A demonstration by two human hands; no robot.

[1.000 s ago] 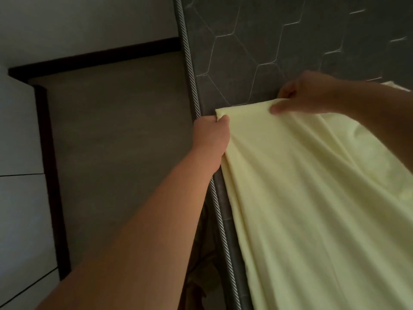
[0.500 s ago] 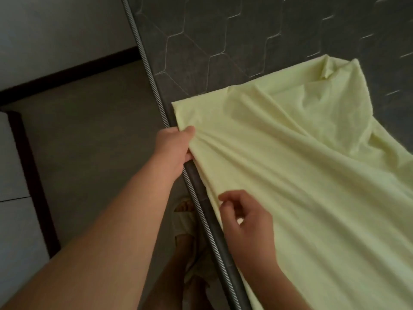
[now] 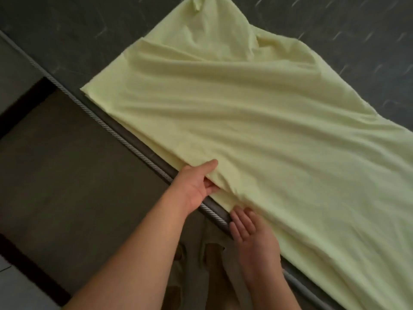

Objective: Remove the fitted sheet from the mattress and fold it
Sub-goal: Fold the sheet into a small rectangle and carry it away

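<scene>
The fitted sheet (image 3: 257, 135) is already off the mattress (image 3: 67, 34) and lies on its bare top as a long folded band, rumpled at the far end. The left hand (image 3: 197, 186) pinches the near edge, thumb on top, fingers under. The right hand (image 3: 252, 233) lies palm-up and uncurled, its fingertips seemingly slipped beneath the cloth. Further folds into a compact bundle remain.

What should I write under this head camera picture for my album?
Left hand grips the near edge of the yellow sheet on the grey mattress, right hand open beside it.
</scene>
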